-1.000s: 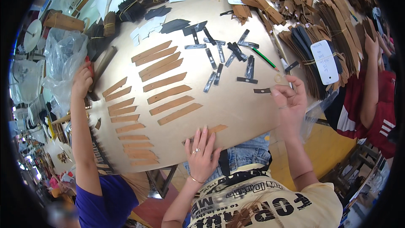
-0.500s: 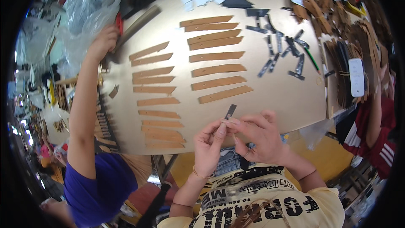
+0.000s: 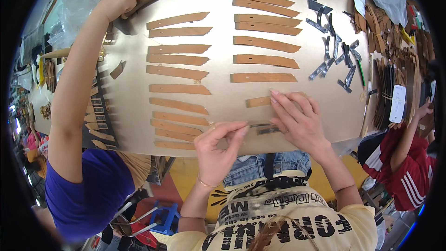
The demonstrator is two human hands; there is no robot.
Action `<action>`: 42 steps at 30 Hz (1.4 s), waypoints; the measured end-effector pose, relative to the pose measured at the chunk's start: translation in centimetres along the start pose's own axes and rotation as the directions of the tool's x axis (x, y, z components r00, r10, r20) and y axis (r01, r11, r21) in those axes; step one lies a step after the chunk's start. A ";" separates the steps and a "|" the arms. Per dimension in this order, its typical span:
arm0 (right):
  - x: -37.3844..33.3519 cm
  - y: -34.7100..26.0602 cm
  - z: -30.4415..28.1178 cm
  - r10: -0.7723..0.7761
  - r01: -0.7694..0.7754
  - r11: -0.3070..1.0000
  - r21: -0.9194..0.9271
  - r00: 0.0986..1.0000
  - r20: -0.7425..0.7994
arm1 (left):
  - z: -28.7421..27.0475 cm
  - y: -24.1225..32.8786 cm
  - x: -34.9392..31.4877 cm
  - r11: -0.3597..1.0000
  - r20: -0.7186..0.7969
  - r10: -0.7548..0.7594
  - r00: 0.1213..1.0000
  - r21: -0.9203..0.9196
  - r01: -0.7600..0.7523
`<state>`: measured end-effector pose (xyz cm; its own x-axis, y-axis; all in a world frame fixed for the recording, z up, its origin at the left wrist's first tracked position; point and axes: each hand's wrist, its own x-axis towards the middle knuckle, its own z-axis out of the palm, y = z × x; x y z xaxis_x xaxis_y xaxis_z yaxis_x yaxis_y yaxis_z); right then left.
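Observation:
My left hand [image 3: 218,146] pinches one end of a thin dark strip [image 3: 260,124] at the near edge of the cardboard-covered table [image 3: 223,102]. My right hand [image 3: 297,118] presses down on the strip's other end and partly covers a tan leather strip [image 3: 258,102]. A second dark piece [image 3: 268,130] lies just under my right fingers. Two columns of tan leather strips [image 3: 179,72] lie in rows on the table.
A person in a purple shirt [image 3: 88,190] at left reaches an arm [image 3: 76,79] to the far left corner. A pile of dark metal-grey pieces [image 3: 334,51] lies at right. Another person in red [image 3: 404,167] sits at right beside stacked brown strips [image 3: 409,60].
My view has shifted right and closer to the table. My hands lowered from holding the dark strip in the air to pressing it against the table's near edge.

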<state>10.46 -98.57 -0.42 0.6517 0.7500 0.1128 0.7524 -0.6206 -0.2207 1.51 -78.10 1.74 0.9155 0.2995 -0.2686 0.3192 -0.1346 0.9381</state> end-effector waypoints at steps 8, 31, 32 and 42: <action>-0.6 -0.8 -2.5 0.389 -0.343 0.529 0.776 0.911 0.137 | 2.7 0.3 1.0 0.988 0.058 -0.121 0.991 -0.091 0.126; 2.8 -1.6 -0.9 0.548 -0.508 0.428 0.747 0.804 0.232 | 4.0 -0.4 3.1 0.995 -0.167 -0.084 0.982 0.037 0.092; 2.8 -1.6 -0.9 0.549 -0.513 0.426 0.745 0.801 0.237 | 4.0 -0.4 3.1 0.995 -0.162 -0.081 0.984 0.050 0.090; 3.0 -1.6 -0.9 0.561 -0.545 0.433 0.718 0.786 0.258 | 4.0 0.0 3.2 0.994 -0.155 -0.045 0.987 0.094 0.060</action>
<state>11.25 -95.54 1.13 0.9102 0.3004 -0.2851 -0.0979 -0.5128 -0.8529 5.42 -80.96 -0.05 0.8512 0.4478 -0.2737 0.3954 -0.2042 0.8955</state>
